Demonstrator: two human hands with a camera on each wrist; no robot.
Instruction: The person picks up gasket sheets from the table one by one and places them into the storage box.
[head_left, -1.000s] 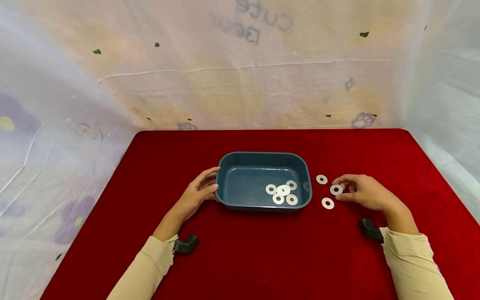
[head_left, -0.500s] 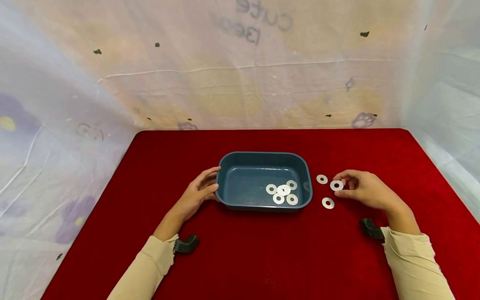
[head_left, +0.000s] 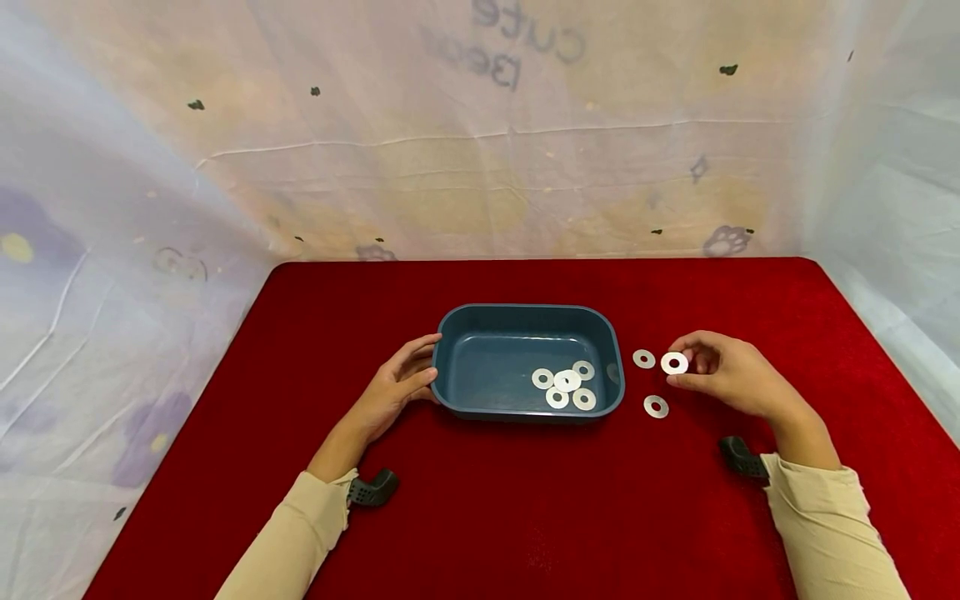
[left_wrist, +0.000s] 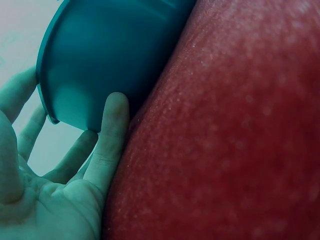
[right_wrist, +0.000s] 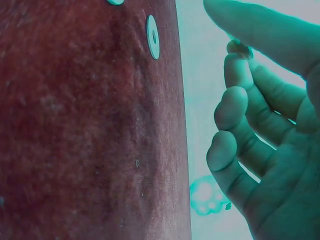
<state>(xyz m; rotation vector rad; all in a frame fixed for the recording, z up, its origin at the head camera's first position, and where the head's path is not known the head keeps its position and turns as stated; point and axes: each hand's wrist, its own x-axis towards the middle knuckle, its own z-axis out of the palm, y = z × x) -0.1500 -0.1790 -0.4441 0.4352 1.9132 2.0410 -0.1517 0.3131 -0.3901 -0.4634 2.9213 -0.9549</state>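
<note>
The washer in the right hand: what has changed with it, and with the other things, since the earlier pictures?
The washer and the right hand moved slightly up the head view, apparently a lift; the pinch was already there. The left hand, the tray and the other washers stayed.

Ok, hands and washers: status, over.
Left hand against left end of blue bin. Right hand pinching flat washer. Two loose washers right of bin. No blockage seen.

At the upper centre of the head view, the printed backdrop [head_left: 420,183] bears the faint, reversed word "Cute" [head_left: 537,33]; beneath, "Be" [head_left: 506,72] leads into blurred letters.
</note>
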